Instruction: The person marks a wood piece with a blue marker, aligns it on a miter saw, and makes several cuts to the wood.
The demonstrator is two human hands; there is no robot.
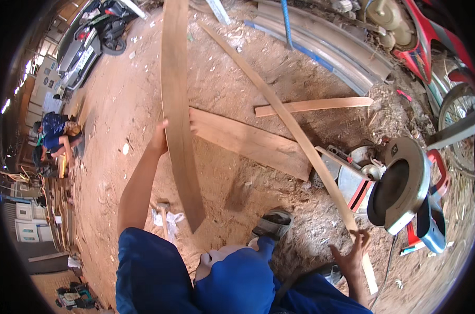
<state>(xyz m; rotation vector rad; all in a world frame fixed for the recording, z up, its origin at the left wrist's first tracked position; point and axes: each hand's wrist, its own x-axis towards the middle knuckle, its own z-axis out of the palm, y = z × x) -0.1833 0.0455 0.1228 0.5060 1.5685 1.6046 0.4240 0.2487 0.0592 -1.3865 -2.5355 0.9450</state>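
"Crouching near the left edge of the frame, is that another person (pixel 54 130)?"

"Yes, well apart from the hands. Left of centre comes the left hand (pixel 160 138), closed around a wide plank (pixel 177 94): thumb at its left edge, fingertips showing past its right."

"Where does the plank lie from that grip?"

"It rises to the top edge of the frame and drops to its lower end, below centre."

"Right of it?"

"A broad board (pixel 248 140), partly hidden by the plank. Then a narrow strip (pixel 274 100), slanting from upper centre to lower right, crossing in front of the board."

"And the right hand (pixel 354 257)?"

"Lower right, thumb and fingers spread, fingertips over the strip's lower part. I cannot tell if they touch."

"Beyond?"

"A power saw (pixel 413 172) with a round guard."
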